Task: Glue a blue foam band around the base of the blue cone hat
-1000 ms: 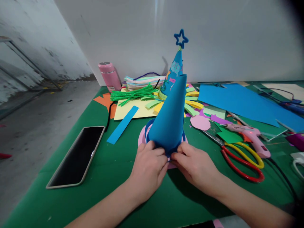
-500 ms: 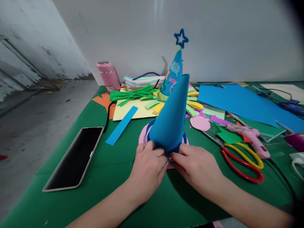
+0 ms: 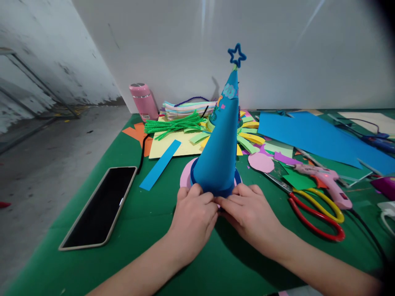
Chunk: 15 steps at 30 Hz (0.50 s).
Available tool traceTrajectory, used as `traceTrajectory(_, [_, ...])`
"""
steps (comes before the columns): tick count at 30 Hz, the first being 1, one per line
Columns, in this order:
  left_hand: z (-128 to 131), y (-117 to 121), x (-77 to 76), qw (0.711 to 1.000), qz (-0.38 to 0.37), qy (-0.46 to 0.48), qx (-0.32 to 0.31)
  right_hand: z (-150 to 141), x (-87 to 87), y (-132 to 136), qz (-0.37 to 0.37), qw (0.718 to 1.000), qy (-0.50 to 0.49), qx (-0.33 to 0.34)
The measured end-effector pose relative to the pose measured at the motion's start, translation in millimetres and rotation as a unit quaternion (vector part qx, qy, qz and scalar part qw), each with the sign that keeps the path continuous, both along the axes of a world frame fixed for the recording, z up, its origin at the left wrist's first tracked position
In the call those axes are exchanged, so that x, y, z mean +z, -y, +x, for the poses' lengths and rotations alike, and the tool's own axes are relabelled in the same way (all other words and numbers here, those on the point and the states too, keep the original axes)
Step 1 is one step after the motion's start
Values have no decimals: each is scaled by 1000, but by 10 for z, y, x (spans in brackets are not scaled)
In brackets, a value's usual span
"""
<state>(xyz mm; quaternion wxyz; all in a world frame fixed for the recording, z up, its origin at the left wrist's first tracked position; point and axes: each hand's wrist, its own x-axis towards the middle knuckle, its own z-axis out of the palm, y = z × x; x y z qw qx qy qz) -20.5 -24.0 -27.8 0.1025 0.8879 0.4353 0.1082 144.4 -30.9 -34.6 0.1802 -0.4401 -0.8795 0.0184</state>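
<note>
A blue paper cone hat point(image 3: 217, 152) stands in front of me, its tip leaning a little to the right. Round its foot lie a dark blue band and a pink paper base point(image 3: 186, 174), partly covered by the cone and my fingers. My left hand point(image 3: 196, 222) is closed at the near edge of the base, fingers curled over it. From the other side my right hand point(image 3: 251, 220) pinches the same near edge, and the fingertips of both hands almost meet. What exactly lies between the fingertips is hidden.
Behind stands a decorated blue cone point(image 3: 230, 88) topped by a star. Green pipe cleaners point(image 3: 175, 123), a blue strip point(image 3: 160, 164) and a phone point(image 3: 100, 207) lie left. Scissors point(image 3: 317, 213), a pink glue gun point(image 3: 330, 181) and blue sheets point(image 3: 308, 135) lie right. A pink bottle point(image 3: 144, 102) stands behind.
The cone's tip has shifted left and slightly down, uncovering more of the strips behind it. Both hands keep hold at the near edge. The whole view has moved slightly.
</note>
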Motion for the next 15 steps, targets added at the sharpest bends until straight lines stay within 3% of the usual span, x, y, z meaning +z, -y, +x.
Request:
traceTrajectory(9, [2, -59, 53, 999, -47, -13, -8, -4, -13, -1, 23, 998, 49, 16])
traceTrajectory(15, [-6, -82, 73, 998, -65, 0, -23, -17, -50, -2, 7, 999, 26, 33])
